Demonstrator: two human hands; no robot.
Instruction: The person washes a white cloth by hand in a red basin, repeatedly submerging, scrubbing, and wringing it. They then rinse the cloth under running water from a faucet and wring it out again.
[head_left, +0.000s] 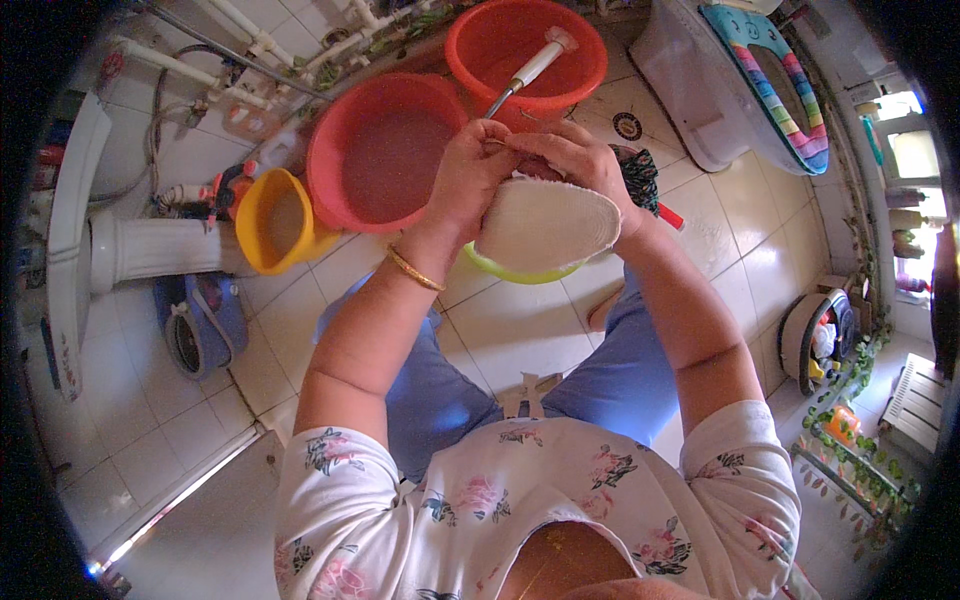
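My left hand (476, 169) and my right hand (581, 157) meet at the far end of a cream, ribbed, sole-shaped piece (551, 225), both gripping it. Its rounded near end hangs above a lime-green basin (529, 276), mostly hidden below. Something thin shows between my pinched fingertips, too small to name. Just beyond my left hand appears a tool with a metal shaft and white handle (538, 66), crossing over a red basin (454, 64). Whether my hand touches that tool cannot be told. Left of it stands a pinkish-red tub (326, 161) with cloudy liquid inside.
A yellow bucket (261, 236) stands beside a white sink pedestal (161, 251), with a blue bin (236, 315) nearer. Dark patterned cloth (639, 180) and a red rod end (670, 216) lie by my right wrist. A toilet with a striped seat cover (757, 64) is at far right.
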